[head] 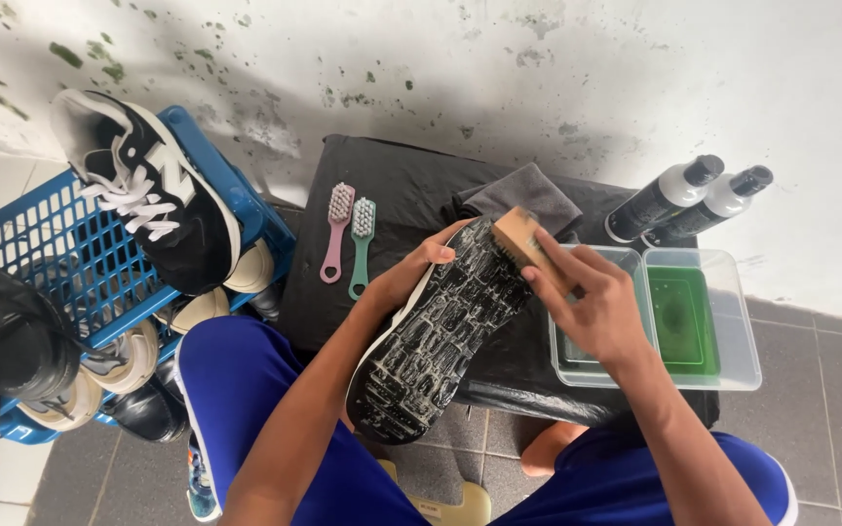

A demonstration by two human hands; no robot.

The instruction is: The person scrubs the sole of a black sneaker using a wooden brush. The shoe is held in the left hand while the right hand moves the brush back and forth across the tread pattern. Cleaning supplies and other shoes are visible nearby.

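Head view: right hand (599, 307) fingers curled, gripping wooden brush (528, 244), bristles pressed on the toe end of the upturned shoe sole (440, 331). Left hand (411, 273) wraps the sole's edge, holding shoe tilted over the lap; sole is soapy. Black-draped stand (392, 195) sits just behind the sole. Pink brush (336, 231) and green brush (361, 244) lie on it, beyond the sole. Clear tubs (699, 321), one with green liquid, right of the sole; two bottles (689, 200) behind them. Blue crate (80, 263) of shoes left of the sole.

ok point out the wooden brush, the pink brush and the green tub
wooden brush (518, 237), head view, on its wooden back
pink brush (336, 234), head view, mid handle
green tub (747, 331), head view, right rim
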